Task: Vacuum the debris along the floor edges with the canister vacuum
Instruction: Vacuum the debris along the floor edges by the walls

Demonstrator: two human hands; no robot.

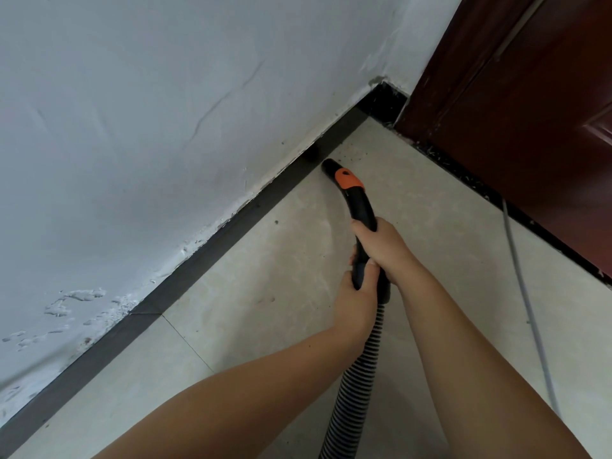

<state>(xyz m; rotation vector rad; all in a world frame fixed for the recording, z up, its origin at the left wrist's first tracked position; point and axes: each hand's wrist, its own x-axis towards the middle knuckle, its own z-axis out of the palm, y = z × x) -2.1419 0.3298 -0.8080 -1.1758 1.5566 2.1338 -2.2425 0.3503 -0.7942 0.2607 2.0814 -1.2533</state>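
I see both of my hands wrapped round the curved black plastic vacuum handle with an orange collar (356,200). My right hand (384,250) holds it higher up, fingers curled over the bend, so that grip is closed round the handle. My left hand (356,299) sits just below and touches the right one, its grip curled round the lower end of the handle where the black ribbed flexible hose (359,379) joins; the hose runs down between my forearms and out of the bottom of the picture.

The open black nozzle tip (329,167) points at the floor edge, just beside the dark grey skirting strip (212,240) that runs along the foot of the white plastered wall (165,111). I cannot tell whether the tip touches the floor. Small dark specks of debris (356,155) lie on the pale beige tiled floor (430,243) just beyond the tip, toward the corner, and a lone speck lies nearer along the strip.

At right stands a dark reddish-brown wooden door (530,111) with a black threshold strip (480,190) beneath it, littered with bits. A thin grey cable (526,309) trails across the tiles near the door.
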